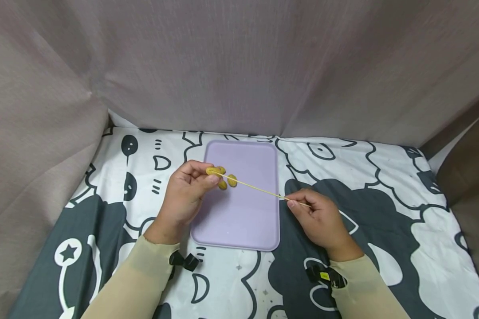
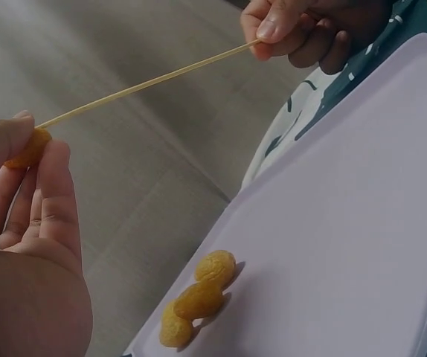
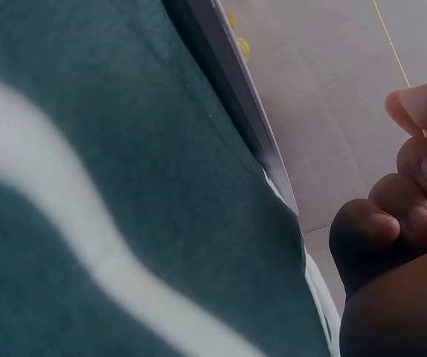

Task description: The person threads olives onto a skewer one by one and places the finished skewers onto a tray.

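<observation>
A cloth (image 1: pixel 435 239) printed with black-and-white cartoon shapes lies under a pale lilac tray (image 1: pixel 243 221), rectangular with rounded corners. Over it, the left hand (image 1: pixel 187 190) pinches one yellow piece (image 2: pixel 29 151) between thumb and fingertips; the right hand (image 1: pixel 319 217), thumb and forefinger together, pinches a skewer (image 2: pixel 150 84) near its far end — a short length sticks out past the fingers. The skewer is thin, straight and pale yellow, its other end meeting the held piece, which is rounded and golden. Three similar pieces (image 2: pixel 200 299) sit close together on the tray.
</observation>
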Motion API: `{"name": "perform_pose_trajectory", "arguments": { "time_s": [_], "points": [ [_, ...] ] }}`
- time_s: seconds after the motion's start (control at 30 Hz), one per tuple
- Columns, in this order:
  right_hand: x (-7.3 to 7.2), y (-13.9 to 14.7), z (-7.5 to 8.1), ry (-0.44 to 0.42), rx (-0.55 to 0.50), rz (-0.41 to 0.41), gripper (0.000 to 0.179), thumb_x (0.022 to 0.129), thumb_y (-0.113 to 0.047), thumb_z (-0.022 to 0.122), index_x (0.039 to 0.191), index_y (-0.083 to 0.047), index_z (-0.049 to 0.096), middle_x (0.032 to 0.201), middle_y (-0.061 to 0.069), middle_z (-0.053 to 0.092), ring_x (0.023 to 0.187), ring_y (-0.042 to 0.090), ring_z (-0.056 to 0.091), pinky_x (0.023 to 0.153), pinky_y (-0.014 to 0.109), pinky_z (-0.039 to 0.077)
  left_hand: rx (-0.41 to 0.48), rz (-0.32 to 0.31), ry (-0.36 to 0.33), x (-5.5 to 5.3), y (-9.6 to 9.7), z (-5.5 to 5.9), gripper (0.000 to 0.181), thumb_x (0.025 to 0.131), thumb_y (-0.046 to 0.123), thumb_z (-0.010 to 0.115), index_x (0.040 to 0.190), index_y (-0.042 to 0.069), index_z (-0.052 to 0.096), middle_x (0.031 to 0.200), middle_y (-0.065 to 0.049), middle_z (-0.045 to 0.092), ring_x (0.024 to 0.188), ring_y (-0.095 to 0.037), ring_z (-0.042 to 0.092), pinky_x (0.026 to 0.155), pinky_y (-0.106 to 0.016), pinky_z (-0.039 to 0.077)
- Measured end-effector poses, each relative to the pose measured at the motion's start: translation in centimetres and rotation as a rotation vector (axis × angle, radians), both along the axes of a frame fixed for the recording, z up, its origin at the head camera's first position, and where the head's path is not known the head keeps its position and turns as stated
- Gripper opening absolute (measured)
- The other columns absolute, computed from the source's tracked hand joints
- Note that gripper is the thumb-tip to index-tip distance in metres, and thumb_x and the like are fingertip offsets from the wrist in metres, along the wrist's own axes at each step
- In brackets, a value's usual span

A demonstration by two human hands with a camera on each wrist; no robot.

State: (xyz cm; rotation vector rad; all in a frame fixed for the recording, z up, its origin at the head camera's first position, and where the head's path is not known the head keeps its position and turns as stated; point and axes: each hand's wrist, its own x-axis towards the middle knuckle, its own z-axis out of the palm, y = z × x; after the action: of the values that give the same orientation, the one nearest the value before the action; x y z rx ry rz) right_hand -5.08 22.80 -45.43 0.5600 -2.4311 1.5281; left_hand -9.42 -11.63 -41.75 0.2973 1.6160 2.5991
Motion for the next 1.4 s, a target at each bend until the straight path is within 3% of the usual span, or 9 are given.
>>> {"name": "perform_pose_trajectory", "arguments": {
  "time_s": [0.17,0.6,0.83,1.03,1.27,1.4],
  "points": [
    [0.0,0.0,-0.1,0.010,0.015,-0.001,0.020,0.097,0.012,0.078,0.110,-0.002,0.081,0.065,-0.006,0.044,0.058,0.006,0.043,0.051,0.025,0.037,-0.058,0.008,0.021,0.1,0.2,0.1,0.031,0.098,-0.016,0.073,0.116,0.009,0.075,0.116,-0.017,0.083,0.094,-0.020,0.084,0.090,-0.033,0.072],
    [0.1,-0.2,0.3,0.017,0.041,-0.002,0.019,0.098,0.008,0.078,0.111,-0.005,0.083,0.066,-0.009,0.046,0.059,0.005,0.044,0.052,0.026,0.037,-0.167,-0.001,0.037,0.5,0.3,0.4,0.028,0.096,-0.013,0.078,0.116,0.007,0.075,0.116,-0.009,0.084,0.101,-0.019,0.083,0.095,-0.033,0.071],
    [0.2,-0.4,0.5,0.011,0.044,-0.012,0.016,0.098,0.006,0.079,0.109,-0.006,0.083,0.066,-0.009,0.046,0.058,0.006,0.044,0.051,0.027,0.037,-0.217,-0.005,0.050,0.7,0.7,0.5,0.028,0.094,-0.015,0.079,0.120,-0.008,0.069,0.122,-0.026,0.081,0.107,-0.018,0.083,0.098,-0.030,0.069],
    [0.2,-0.4,0.7,0.014,0.072,-0.018,0.016,0.099,0.003,0.080,0.108,-0.009,0.084,0.067,-0.010,0.045,0.059,0.005,0.045,0.052,0.025,0.038,-0.244,-0.006,0.049,0.9,1.1,0.4,0.030,0.092,-0.017,0.080,0.119,-0.008,0.071,0.120,-0.019,0.082,0.109,-0.018,0.083,0.096,-0.028,0.070],
    [0.2,-0.4,0.6,0.028,0.091,-0.010,0.018,0.099,0.003,0.081,0.109,-0.011,0.084,0.068,-0.009,0.046,0.060,0.005,0.044,0.053,0.024,0.038,-0.273,-0.027,0.062,1.0,1.3,0.5,0.034,0.093,-0.017,0.079,0.124,-0.016,0.067,0.129,-0.042,0.071,0.111,-0.015,0.081,0.097,-0.025,0.069],
    [0.2,-0.4,0.7,0.020,0.101,-0.016,0.017,0.099,0.002,0.081,0.109,-0.012,0.085,0.068,-0.009,0.045,0.060,0.005,0.044,0.053,0.023,0.037,-0.301,-0.027,0.082,1.1,1.5,0.5,0.032,0.092,-0.017,0.080,0.123,-0.015,0.069,0.128,-0.042,0.072,0.108,-0.012,0.081,0.096,-0.025,0.069]
  ]
}}
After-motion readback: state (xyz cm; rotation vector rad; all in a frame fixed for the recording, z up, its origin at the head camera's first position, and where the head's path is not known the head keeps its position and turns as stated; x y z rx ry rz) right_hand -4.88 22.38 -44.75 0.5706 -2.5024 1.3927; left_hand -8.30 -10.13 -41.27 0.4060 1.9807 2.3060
